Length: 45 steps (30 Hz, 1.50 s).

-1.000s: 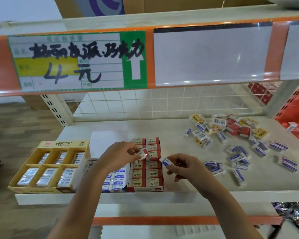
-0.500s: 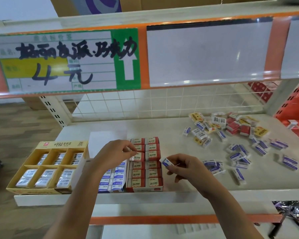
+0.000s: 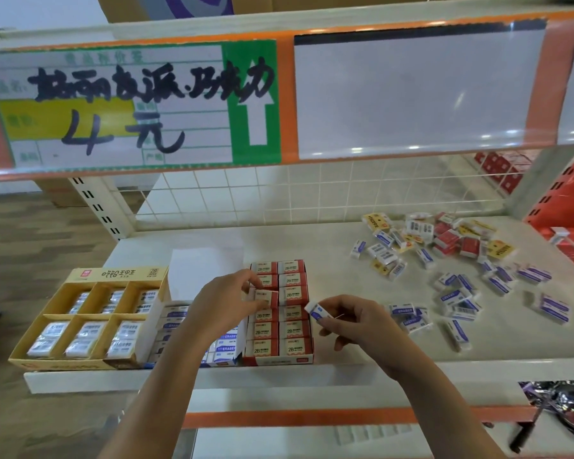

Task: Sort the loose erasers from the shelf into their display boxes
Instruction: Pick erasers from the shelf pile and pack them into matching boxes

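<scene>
- my left hand (image 3: 224, 306) pinches a red 2b eraser (image 3: 266, 298) and holds it over the red display box (image 3: 280, 359), at the left column, about the third row from the far end.
- i think this eraser is going into its slot there, but i can't tell if it sits all the way in yet.
- my right hand (image 3: 355, 321) pinches a blue and white eraser (image 3: 314, 311) by its near end, just to the right of the red box and above it. it is not in any box yet.
- the red box looks nearly full. i see two columns of red erasers packed in rows.
- the blue eraser box (image 3: 227, 354) sits just left of the red one, partly hidden by my left arm. some blue erasers lie in it. i can't tell how full it is.
- the yellow display box (image 3: 80, 276) is at the far left, with wrapped erasers in its six little rooms.
- a lot is left to do. a pile of loose erasers (image 3: 444, 246) lies at the far right of the shelf (image 3: 312, 246), with red, yellow and blue ones mixed up.
- more loose blue erasers (image 3: 458, 299) are spread nearer to me on the right.
- my guess is we are somewhere near the middle of the job.
</scene>
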Each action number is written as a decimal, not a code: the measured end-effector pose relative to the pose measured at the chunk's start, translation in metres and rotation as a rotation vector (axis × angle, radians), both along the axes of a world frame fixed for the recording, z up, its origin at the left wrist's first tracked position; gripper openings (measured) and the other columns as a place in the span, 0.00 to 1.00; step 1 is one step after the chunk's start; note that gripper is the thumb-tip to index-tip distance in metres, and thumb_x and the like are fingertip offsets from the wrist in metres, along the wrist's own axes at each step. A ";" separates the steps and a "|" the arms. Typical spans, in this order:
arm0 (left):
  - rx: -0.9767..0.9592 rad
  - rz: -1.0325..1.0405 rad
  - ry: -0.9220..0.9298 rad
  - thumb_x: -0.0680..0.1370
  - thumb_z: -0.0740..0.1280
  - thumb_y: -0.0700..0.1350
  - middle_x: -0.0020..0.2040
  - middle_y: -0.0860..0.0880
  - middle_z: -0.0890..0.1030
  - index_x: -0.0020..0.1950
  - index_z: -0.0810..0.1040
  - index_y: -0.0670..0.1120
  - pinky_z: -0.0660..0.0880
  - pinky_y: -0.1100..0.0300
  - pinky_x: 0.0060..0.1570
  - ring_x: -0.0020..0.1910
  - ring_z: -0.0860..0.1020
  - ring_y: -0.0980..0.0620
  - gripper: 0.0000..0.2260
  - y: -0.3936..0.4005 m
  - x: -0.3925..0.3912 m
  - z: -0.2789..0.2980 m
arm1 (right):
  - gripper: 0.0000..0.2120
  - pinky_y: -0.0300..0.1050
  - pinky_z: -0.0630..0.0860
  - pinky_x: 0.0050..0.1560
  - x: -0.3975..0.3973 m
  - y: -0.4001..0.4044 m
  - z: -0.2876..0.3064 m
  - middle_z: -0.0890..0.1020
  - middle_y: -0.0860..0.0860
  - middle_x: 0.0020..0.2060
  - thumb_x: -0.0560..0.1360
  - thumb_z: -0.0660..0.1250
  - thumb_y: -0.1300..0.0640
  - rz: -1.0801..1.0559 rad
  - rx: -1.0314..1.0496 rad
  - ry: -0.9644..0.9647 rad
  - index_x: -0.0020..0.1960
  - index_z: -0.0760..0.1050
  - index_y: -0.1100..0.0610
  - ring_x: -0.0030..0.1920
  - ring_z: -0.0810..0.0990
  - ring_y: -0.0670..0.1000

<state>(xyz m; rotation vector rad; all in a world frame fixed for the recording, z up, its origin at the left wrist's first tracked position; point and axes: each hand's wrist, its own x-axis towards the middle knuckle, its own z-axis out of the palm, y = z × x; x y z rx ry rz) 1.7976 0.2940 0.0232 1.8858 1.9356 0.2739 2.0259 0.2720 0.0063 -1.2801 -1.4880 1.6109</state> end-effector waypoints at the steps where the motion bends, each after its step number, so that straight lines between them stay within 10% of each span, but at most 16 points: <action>1: 0.007 -0.011 0.027 0.73 0.69 0.56 0.59 0.54 0.78 0.59 0.73 0.52 0.72 0.60 0.49 0.50 0.75 0.55 0.17 -0.001 0.001 0.000 | 0.07 0.38 0.76 0.38 0.000 0.000 0.000 0.84 0.50 0.43 0.75 0.67 0.60 0.000 0.000 0.004 0.53 0.78 0.57 0.43 0.82 0.49; 35: 0.281 -0.152 0.199 0.79 0.62 0.52 0.62 0.58 0.75 0.59 0.75 0.56 0.70 0.64 0.53 0.60 0.70 0.58 0.10 -0.014 0.012 -0.001 | 0.10 0.41 0.80 0.48 0.002 -0.009 0.002 0.85 0.50 0.43 0.73 0.69 0.66 -0.068 -0.026 0.012 0.51 0.80 0.55 0.47 0.84 0.49; 45: 0.366 -0.040 0.113 0.75 0.69 0.49 0.49 0.55 0.81 0.52 0.80 0.50 0.70 0.65 0.40 0.45 0.77 0.56 0.07 -0.058 -0.043 0.002 | 0.09 0.44 0.80 0.50 -0.026 -0.011 0.006 0.84 0.49 0.46 0.73 0.69 0.63 -0.093 0.078 -0.011 0.52 0.79 0.52 0.48 0.83 0.47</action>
